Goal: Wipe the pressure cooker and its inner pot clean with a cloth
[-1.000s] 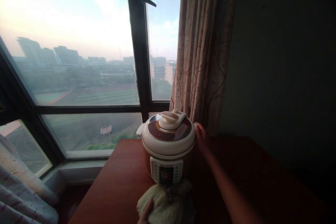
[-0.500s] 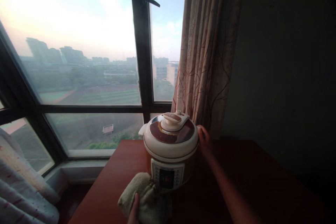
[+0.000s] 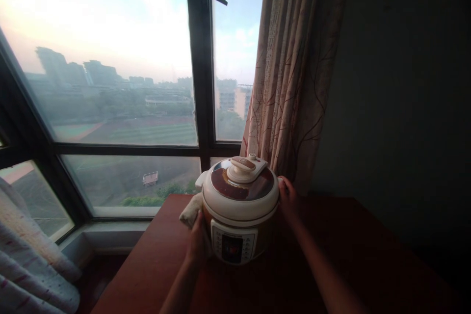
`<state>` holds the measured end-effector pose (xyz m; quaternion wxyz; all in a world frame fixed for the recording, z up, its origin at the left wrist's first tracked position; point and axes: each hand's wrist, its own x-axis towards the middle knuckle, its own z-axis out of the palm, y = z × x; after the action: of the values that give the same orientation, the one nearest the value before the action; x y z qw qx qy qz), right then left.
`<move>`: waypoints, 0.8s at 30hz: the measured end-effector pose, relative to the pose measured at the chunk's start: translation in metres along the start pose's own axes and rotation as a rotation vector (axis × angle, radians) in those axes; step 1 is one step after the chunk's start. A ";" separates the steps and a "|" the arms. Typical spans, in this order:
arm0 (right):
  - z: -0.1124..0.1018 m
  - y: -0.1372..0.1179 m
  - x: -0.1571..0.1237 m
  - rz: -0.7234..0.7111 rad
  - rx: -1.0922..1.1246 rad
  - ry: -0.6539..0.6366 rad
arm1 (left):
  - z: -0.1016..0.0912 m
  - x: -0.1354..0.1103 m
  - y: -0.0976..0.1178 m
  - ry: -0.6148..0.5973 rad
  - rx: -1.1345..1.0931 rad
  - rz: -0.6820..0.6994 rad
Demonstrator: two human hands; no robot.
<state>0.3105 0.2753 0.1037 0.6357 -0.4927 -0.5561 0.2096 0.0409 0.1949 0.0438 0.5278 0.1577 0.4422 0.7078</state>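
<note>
A cream electric pressure cooker [image 3: 240,208] with a brown lid top and a front control panel stands on a reddish wooden table [image 3: 154,265] by the window. My left hand [image 3: 196,241] presses a pale cloth [image 3: 190,212] against the cooker's left side; its fingers are closed on the cloth. My right hand [image 3: 287,197] rests on the cooker's right side handle, fingers curled round it.
A large dark-framed window [image 3: 200,83] fills the back, with a patterned curtain [image 3: 294,73] hanging just behind the cooker. A dark wall is to the right. A light striped fabric [image 3: 25,265] lies at the lower left beside the window ledge.
My left hand has carried the cloth from the table in front of the cooker up to the cooker's left side. My right hand has stayed on the right handle.
</note>
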 end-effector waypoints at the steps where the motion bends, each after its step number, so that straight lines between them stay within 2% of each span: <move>1: 0.000 0.000 0.000 -0.001 -0.003 0.007 | 0.002 0.013 0.011 -0.040 0.025 0.031; 5: 0.001 0.000 -0.001 -0.010 -0.012 0.032 | 0.006 0.052 0.042 -0.166 0.101 -0.045; 7: 0.002 0.000 -0.002 -0.011 -0.011 0.045 | 0.007 0.058 0.044 -0.186 0.095 -0.070; 9: 0.003 -0.001 -0.003 -0.010 -0.007 0.058 | 0.005 0.053 0.038 -0.180 0.081 -0.059; 11: 0.005 -0.001 -0.004 -0.009 -0.002 0.069 | -0.001 0.037 0.023 -0.102 0.066 0.012; 14: 0.005 -0.001 -0.004 -0.009 0.003 0.069 | -0.014 -0.001 -0.013 0.110 0.095 0.148; 17: 0.004 -0.001 -0.004 -0.009 0.005 0.060 | -0.022 -0.045 -0.056 0.126 0.153 0.154; 20: 0.003 -0.001 -0.003 -0.012 0.006 0.054 | -0.022 -0.079 -0.087 0.210 0.252 0.284; 22: 0.003 -0.001 -0.003 -0.011 0.006 0.049 | -0.019 -0.089 -0.089 0.200 0.303 0.395; 24: 0.002 0.000 -0.002 -0.006 0.005 0.045 | -0.013 -0.088 -0.073 0.103 0.336 0.468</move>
<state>0.3077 0.2743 0.1024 0.6501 -0.4939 -0.5425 0.1978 0.1112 0.1151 0.0001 0.2933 0.3046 0.5310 0.7343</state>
